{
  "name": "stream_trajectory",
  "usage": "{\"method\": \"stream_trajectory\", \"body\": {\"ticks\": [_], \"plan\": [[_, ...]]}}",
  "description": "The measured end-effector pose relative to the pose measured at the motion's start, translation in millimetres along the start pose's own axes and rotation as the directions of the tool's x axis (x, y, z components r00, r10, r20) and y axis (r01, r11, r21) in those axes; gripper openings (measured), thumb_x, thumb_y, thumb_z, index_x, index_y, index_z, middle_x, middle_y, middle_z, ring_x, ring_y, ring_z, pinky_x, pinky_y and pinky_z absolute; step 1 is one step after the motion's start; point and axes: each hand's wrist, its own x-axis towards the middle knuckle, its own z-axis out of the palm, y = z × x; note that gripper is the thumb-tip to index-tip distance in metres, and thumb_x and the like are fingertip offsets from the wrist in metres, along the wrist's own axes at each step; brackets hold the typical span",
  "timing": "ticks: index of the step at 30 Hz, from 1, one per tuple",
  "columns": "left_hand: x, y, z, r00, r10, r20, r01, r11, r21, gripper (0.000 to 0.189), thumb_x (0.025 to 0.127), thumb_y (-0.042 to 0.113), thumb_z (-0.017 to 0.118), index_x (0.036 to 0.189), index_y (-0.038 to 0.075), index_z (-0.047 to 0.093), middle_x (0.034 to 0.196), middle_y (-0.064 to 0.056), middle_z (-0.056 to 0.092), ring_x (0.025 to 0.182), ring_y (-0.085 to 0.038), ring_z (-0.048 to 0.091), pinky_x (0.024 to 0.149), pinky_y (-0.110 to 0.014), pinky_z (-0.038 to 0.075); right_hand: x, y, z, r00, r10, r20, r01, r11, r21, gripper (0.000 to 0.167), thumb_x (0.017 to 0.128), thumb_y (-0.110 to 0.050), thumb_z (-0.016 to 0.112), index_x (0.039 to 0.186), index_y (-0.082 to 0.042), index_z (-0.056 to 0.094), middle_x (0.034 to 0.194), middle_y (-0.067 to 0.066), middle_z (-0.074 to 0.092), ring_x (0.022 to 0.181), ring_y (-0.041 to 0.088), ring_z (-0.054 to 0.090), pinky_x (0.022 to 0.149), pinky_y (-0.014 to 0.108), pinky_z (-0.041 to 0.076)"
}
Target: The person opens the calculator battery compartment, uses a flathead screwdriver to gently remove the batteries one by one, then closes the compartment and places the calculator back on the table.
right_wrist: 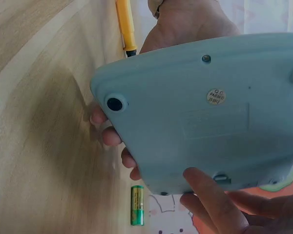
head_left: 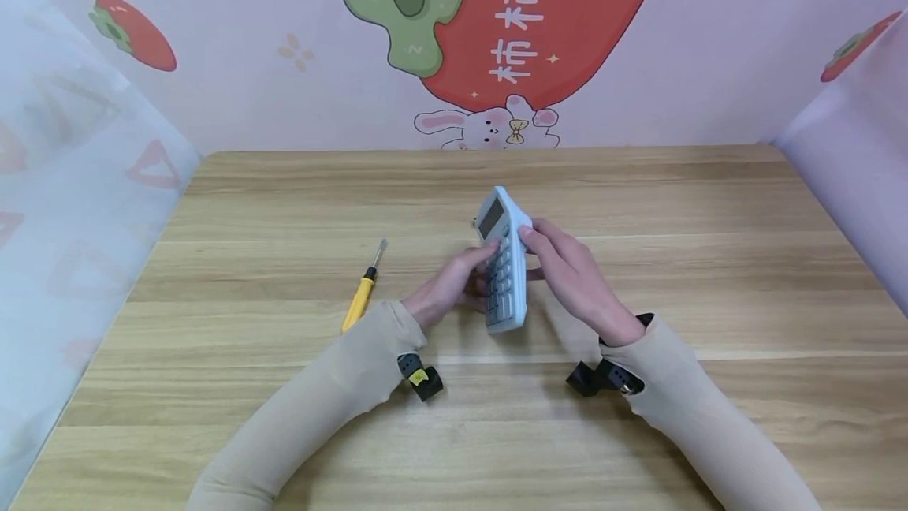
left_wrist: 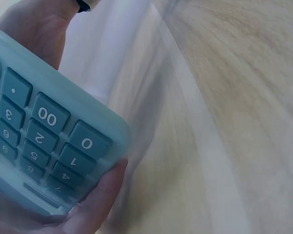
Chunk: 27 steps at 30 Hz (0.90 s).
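Observation:
A light blue calculator (head_left: 507, 278) is held tilted above the table, its keys turned left. My left hand (head_left: 448, 284) grips its left edge, thumb over the front and fingers behind. At the right edge my right hand (head_left: 576, 276) holds it between thumb and fingers. The right wrist view shows the calculator's back (right_wrist: 156, 131), with rubber feet, a screw hole (right_wrist: 206, 58) and a round sticker (right_wrist: 216, 96). There, a right-hand finger (right_wrist: 205, 192) touches the back beside a small cover latch (right_wrist: 222, 179). A green and gold battery (right_wrist: 137, 204) lies on the table beyond.
A yellow-handled screwdriver (head_left: 360, 298) lies left of the hands, its tip pointing away. The wooden table (head_left: 248, 259) runs back to a printed backdrop (head_left: 248, 101). Sheets of cloth hang at both sides.

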Motion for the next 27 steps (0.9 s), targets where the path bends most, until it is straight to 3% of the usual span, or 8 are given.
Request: {"method": "stream_trajectory", "body": {"ticks": [6, 13, 27], "plan": [[2.0, -1.9, -3.5, 1.0, -0.005, -0.001, 0.005, 0.999, 0.046, 0.058, 0.1, 0.046, 0.033, 0.137, 0.001, 0.035, 0.12, -0.02, 0.05, 0.097, -0.027, 0.058, 0.082, -0.038, 0.053, -1.1, 1, -1, 1.0, -0.019, -0.02, 0.019, 1.0, -0.015, 0.048, 0.105, -0.034, 0.03, 0.137, 0.0, 0.04, 0.131, 0.022, 0.053, 0.112, 0.034, 0.059, 0.083, 0.043, 0.055], [3.1, -3.8, -7.2, 0.998, -0.029, -0.053, 0.031, 0.998, 0.047, 0.06, 0.099, 0.047, 0.038, 0.138, 0.002, 0.033, 0.117, -0.018, 0.052, 0.09, -0.024, 0.06, 0.076, -0.035, 0.055, -1.3, 2, -1, 0.997, -0.044, -0.061, 0.044, 0.999, -0.002, 0.046, 0.104, -0.031, 0.033, 0.138, 0.0, 0.04, 0.129, 0.021, 0.055, 0.106, 0.032, 0.061, 0.08, 0.041, 0.056], [3.1, -3.0, -13.7, 0.995, -0.048, -0.083, 0.053, 0.997, 0.06, 0.049, 0.101, 0.037, 0.04, 0.134, 0.0, 0.036, 0.103, -0.012, 0.056, 0.077, -0.017, 0.059, 0.067, -0.029, 0.053, -5.0, 6, -8, 0.991, -0.04, -0.13, 0.034, 0.998, -0.05, 0.044, 0.104, -0.028, 0.035, 0.139, -0.001, 0.04, 0.124, 0.02, 0.059, 0.099, 0.028, 0.064, 0.077, 0.03, 0.056]]}}
